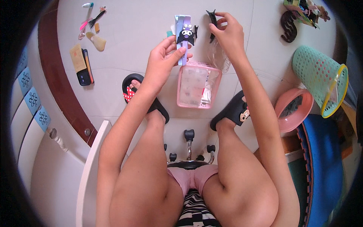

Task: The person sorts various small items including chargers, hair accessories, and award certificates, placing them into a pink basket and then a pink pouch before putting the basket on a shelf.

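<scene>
Between its thumb and fingers, my left hand [163,58] holds a bundle of long pale-blue and lilac hair clips [181,25]. A black cartoon-character ornament [186,35] sits on the front of the bundle. My right hand [229,31] pinches a black hair clip [212,18] near its upper part. A small black clip [196,31] shows just right of the bundle. Below my hands, a pink plastic basket [180,88] stands on the floor between my feet, with a translucent box [194,85] and white packets [211,88] inside. Clear plastic wrap [215,55] lies behind it.
At the left are a phone [84,78], a beige scraper-like piece [97,41] and several small items. To the right stand a green perforated basket [314,73], a pink basin [307,105], a dark brown claw clip [287,27] and a blue foam mat [323,159]. Chair casters [189,134] are below me.
</scene>
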`<state>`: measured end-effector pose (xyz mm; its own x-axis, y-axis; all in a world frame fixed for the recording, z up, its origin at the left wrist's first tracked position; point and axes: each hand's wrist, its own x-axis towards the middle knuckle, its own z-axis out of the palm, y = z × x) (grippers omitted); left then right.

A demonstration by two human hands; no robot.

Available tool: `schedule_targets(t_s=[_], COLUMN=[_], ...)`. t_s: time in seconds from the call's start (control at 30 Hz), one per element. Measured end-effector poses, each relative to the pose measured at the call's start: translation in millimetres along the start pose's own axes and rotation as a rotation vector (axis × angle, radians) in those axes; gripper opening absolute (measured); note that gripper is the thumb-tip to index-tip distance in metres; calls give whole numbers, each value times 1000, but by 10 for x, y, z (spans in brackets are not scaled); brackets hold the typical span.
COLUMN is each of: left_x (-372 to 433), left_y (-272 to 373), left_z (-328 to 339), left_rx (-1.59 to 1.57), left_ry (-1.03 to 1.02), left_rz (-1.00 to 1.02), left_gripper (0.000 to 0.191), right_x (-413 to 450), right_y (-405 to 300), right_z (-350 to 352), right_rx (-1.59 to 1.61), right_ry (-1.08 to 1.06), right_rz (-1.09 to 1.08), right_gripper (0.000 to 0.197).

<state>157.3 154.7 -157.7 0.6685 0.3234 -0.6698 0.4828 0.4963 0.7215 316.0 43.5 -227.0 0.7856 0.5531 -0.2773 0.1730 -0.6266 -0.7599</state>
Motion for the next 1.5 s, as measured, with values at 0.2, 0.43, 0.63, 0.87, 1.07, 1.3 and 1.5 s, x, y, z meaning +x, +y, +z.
schedule_targets(t_s=[0.2,0.43,0.63,0.87,1.07,1.3,1.5], left_x=[57,-84,-400,-661,-603,-573,-551], left_y=[85,81,-104,-587,-747,-372,-359], left_z=[37,156,371,442,473,530,461], left_rx=[-15,-50,-55,114,187,1046,1076], left_ry=[23,0,-47,-178,-147,-70,-28], left_rz=[4,78,85,-23,35,336,387], left_gripper=[40,45,44,32,22,21,24], right_x=[-5,-341,-930,-1488,-1555,-1502,-1525], right_y=[-16,-325,-284,-64,108,261,251], right_z=[-69,-405,-655,-680,-535,-453,-500], right_rx=[168,534,871,924,820,560,540], right_ry=[46,59,-196,-241,-135,-52,-62], right_rz=[33,28,280,467,406,219,246], right_gripper=[30,34,22,26,30,28,27])
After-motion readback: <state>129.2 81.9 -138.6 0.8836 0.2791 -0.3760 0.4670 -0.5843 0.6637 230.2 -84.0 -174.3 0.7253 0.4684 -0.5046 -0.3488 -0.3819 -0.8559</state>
